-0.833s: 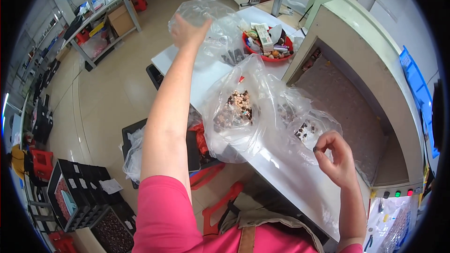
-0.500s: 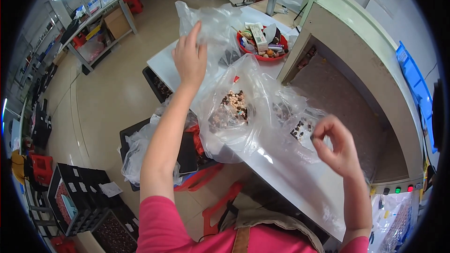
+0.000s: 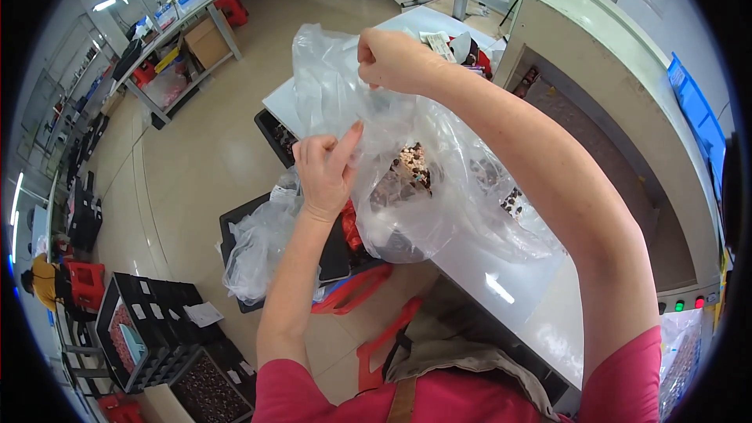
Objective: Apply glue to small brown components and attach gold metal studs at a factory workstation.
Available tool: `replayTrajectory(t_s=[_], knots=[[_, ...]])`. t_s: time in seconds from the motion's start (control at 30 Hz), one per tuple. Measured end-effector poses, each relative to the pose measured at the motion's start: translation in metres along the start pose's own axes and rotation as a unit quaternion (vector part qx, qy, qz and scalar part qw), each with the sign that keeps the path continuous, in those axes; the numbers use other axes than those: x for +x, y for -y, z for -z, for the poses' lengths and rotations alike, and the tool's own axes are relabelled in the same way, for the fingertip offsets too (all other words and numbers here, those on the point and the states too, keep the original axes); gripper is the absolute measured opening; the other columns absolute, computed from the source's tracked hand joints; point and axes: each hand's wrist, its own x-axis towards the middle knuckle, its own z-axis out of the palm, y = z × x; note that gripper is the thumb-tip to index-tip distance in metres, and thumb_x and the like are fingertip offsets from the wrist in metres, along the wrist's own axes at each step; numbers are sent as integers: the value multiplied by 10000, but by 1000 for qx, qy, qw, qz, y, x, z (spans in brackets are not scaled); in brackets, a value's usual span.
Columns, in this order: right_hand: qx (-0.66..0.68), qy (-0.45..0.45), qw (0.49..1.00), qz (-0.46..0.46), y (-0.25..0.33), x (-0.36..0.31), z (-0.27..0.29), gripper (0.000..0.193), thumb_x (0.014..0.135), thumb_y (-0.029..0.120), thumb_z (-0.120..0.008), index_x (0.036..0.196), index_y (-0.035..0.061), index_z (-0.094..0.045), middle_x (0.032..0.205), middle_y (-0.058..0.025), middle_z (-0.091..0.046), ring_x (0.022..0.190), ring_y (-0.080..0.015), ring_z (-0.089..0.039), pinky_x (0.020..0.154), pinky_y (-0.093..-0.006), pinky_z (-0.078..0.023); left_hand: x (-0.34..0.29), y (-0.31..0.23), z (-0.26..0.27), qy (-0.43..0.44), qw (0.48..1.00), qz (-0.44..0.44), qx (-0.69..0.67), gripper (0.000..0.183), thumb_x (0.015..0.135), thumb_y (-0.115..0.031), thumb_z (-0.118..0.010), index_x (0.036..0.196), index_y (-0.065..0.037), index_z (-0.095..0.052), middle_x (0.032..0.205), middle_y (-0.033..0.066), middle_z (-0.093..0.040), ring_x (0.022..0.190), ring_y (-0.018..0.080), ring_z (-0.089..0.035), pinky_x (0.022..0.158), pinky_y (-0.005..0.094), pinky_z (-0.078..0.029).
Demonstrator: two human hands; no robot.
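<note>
A large clear plastic bag (image 3: 317, 70) stands crumpled over the white table. My right hand (image 3: 395, 59) has reached across to its upper part, fingers curled closed on the film. Lower on the same bag, my left hand (image 3: 323, 176) has its fingers bent in against the plastic and its thumb pointing up; its fingertips are partly hidden. To the right of my left hand, another clear bag (image 3: 392, 227) lies open-looking and wrinkled, with small beige and dark brown pieces (image 3: 413, 163) inside. More dark and white pieces (image 3: 511, 204) show under film farther right.
A red bowl of mixed small items (image 3: 478, 63) is partly behind my right arm. A beige machine with a wide opening (image 3: 595, 55) borders the table on the right. At left are a black tray holding plastic bags (image 3: 262, 247), a red stool (image 3: 352, 294) and black crates (image 3: 157, 321).
My right hand has swung from the right side of the table across to the far bag and closed there. My left hand has come down and nearer, its fingers now curled.
</note>
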Motion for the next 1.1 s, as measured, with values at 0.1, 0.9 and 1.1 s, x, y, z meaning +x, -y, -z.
replayTrajectory(t_s=[0.1, 0.9, 1.1], knots=[[21, 40, 999, -25, -7, -1, -23, 235, 805, 132, -547, 1002, 5, -551, 835, -137, -657, 809, -252, -642, 747, -347, -488, -19, -2, 5, 3, 999, 36, -18, 578, 635, -35, -670, 1181, -213, -600, 812, 24, -428, 774, 210, -471, 706, 345, -358], [3, -81, 992, 99, 23, -117, 34, 166, 843, 136, -562, 902, -9, -617, 801, -195, -631, 764, -283, -644, 662, -405, -482, -8, -43, 1, 184, 954, 186, -146, 628, 725, -119, -670, 1316, -130, -459, 1094, 147, -511, 1057, 331, -491, 920, 433, -370], [-103, 49, 993, -9, -35, -213, 34, 751, 671, 344, -783, 1299, 90, -458, 1348, -191, -450, 1230, -325, -453, 1008, -425, -363, 31, 3, -47, 103, 982, 123, -101, 407, 742, -32, -565, 1125, -165, -605, 927, 104, -541, 887, 298, -556, 761, 395, -456]])
